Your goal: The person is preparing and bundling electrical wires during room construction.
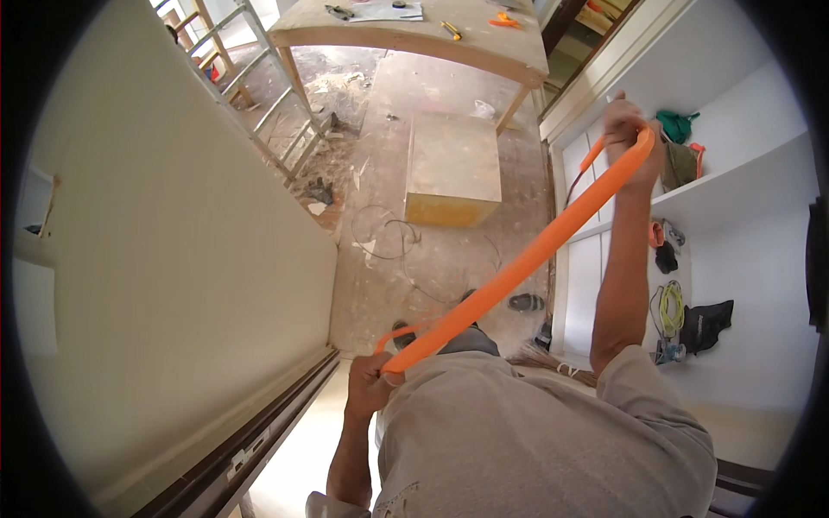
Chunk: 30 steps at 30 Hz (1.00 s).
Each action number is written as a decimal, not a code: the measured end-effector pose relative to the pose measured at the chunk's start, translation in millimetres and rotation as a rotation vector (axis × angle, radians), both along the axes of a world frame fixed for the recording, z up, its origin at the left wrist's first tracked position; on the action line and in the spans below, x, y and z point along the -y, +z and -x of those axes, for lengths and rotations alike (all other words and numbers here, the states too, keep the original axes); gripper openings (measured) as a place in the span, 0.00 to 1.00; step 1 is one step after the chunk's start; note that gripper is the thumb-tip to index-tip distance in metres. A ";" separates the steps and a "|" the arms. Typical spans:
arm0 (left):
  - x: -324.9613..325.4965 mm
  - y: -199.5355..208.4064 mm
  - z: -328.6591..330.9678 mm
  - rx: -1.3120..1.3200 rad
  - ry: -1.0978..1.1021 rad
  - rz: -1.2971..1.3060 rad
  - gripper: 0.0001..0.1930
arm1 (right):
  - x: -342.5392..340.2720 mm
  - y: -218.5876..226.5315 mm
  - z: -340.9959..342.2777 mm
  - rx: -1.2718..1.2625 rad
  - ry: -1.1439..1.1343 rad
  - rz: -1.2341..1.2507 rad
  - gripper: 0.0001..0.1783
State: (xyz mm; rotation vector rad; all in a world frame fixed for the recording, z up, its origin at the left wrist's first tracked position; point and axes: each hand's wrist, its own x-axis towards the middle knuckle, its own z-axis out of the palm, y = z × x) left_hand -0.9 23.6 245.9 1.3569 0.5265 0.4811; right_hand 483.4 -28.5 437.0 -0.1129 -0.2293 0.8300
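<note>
One orange band, perhaps tubing, spans left hand to right hand.

A tall cream wall fills the left of the frame, white shelves the right. Debris litters the dusty floor; a wooden surface stands at top centre. The upper left is brightly lit.

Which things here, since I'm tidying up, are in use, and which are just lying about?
In use:
orange tubing, gripped by left hand and right hand

Apparently just lying about:
yellow utility knife, on the table
yellow cord, in white shelving
pale box, on the floor
</note>
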 end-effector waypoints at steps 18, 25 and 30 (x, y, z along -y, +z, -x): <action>-190.3 212.0 -229.7 0.514 -0.174 0.614 0.22 | 129.3 -226.0 268.6 1.546 0.901 1.243 0.22; -53.7 35.6 -162.8 0.357 -0.323 0.368 0.53 | 32.4 -54.9 239.8 0.902 0.383 1.141 0.14; 39.6 3.9 -98.0 0.204 -0.021 -0.098 0.34 | -72.4 -27.5 179.3 0.516 0.548 0.753 0.28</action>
